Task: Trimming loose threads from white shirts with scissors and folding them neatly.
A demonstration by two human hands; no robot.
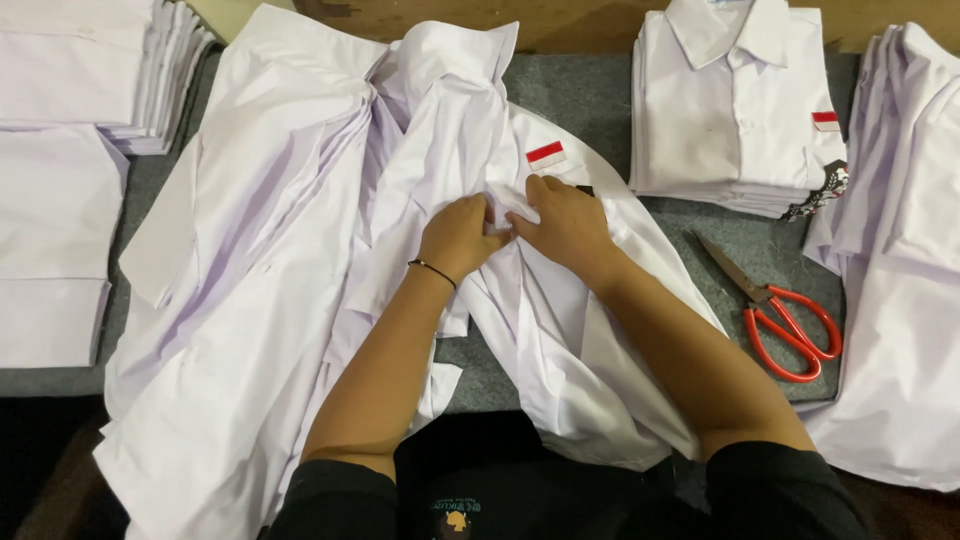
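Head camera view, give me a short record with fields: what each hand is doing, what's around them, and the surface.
Left hand: pinching the front of the white shirt
Right hand: gripping the same shirt beside it
Badge: red and white patch above the hands
Scissors: red-handled, lying right of the shirt
Folded stack: top right
Surface: grey cloth-covered table

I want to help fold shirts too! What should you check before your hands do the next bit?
1. Both hands on the shirt: left hand and right hand pinch the white shirt front. Ok.
2. Shirt lying flat: wrinkled, bunched. Not ok.
3. Red-handled scissors away from hands: apart, blades shut. Ok.
4. Folded shirt stack tidy: ok.
5. Buttons fastened: cannot tell.
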